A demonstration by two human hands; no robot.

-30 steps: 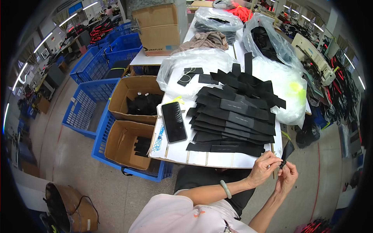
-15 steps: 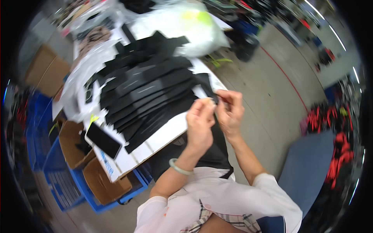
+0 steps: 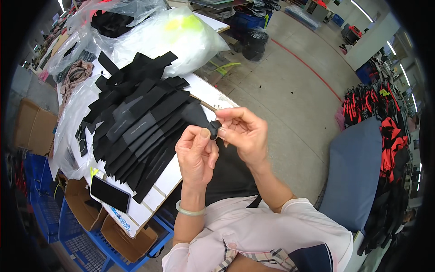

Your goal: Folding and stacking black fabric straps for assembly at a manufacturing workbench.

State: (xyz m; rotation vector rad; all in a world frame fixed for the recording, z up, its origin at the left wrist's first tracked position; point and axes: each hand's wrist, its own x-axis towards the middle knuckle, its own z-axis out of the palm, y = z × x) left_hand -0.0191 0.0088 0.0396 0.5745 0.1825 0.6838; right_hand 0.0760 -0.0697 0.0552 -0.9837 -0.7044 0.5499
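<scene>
Just past the table's right edge, my left hand (image 3: 197, 153) and my right hand (image 3: 247, 137) are close together. Thumb and fingers of each pinch a black fabric piece (image 3: 214, 129), its small end bunched between the fingertips. The wider part of this fabric stretches back toward a fanned stack of black fabric strips (image 3: 140, 122) on the white table (image 3: 168, 177). Several of those strips carry small pale print. A pale bangle (image 3: 190, 210) circles my left wrist. My fingers hide part of the held end.
A phone (image 3: 110, 193) lies at the table's near left corner. Behind the stack sits a stuffed clear plastic bag (image 3: 181, 43). Blue crates (image 3: 86, 249) with cardboard boxes (image 3: 128, 240) stand below left. At right are a grey-blue padded panel (image 3: 352, 174) and red-and-black goods (image 3: 389, 149).
The whole view has shifted, so table and hands sit further left in the picture. My hands, blurred before, now show the black fabric clearly between their fingertips.
</scene>
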